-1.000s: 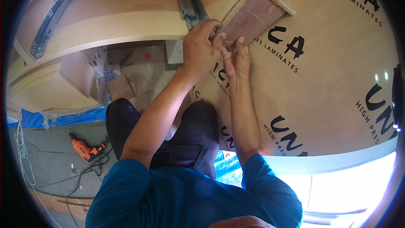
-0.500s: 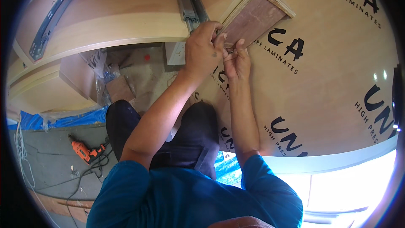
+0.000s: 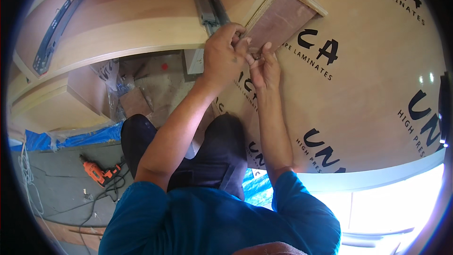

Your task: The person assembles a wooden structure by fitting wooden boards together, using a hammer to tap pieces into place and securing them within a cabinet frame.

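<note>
My left hand (image 3: 222,55) is closed at the front edge of a light wooden cabinet (image 3: 137,21), with thumb and fingers pinched together. It is beside the front end of a grey metal drawer slide (image 3: 205,7). Just to its right, my right hand (image 3: 265,68) is palm up, its fingers curled round something small and dark that I cannot make out. Both hands are near the lower end of a reddish-brown wood panel (image 3: 283,21) with raw plywood edges. Fingers hide whatever the left hand pinches.
Another drawer slide (image 3: 59,30) is fixed inside the cabinet at far left. A glossy tan sheet with black lettering (image 3: 358,94) spreads to my right. An orange corded power drill (image 3: 100,172) lies on the grey floor at left. Blue plastic sheeting (image 3: 78,137) edges the cabinet base.
The view has shifted slightly. My two hands keep almost the same places and pinched poses, with only small finger movement.
</note>
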Demonstrator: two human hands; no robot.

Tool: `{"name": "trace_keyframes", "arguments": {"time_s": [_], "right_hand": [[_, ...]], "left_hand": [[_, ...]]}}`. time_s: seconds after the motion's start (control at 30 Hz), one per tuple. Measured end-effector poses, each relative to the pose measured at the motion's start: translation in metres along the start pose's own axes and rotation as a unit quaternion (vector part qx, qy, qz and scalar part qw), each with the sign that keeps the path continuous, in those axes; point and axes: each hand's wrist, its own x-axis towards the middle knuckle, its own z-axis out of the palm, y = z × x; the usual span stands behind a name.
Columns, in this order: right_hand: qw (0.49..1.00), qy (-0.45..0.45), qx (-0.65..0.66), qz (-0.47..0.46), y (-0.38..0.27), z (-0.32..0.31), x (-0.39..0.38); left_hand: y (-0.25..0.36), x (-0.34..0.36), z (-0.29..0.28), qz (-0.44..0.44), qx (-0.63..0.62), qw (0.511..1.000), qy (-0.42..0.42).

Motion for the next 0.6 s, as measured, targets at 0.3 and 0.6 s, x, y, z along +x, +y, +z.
{"name": "trace_keyframes", "arguments": {"time_s": [0.3, 0.6], "right_hand": [[1.000, -0.016, -0.004, 0.017, 0.001, -0.012, 0.006], [0.999, 0.019, 0.035, 0.006, 0.000, -0.003, 0.002]], "left_hand": [[0.043, 0.043, 0.000, 0.128, 0.090, 0.983, 0.101], [0.040, 0.078, 0.015, 0.218, 0.144, 0.962, 0.077]]}}
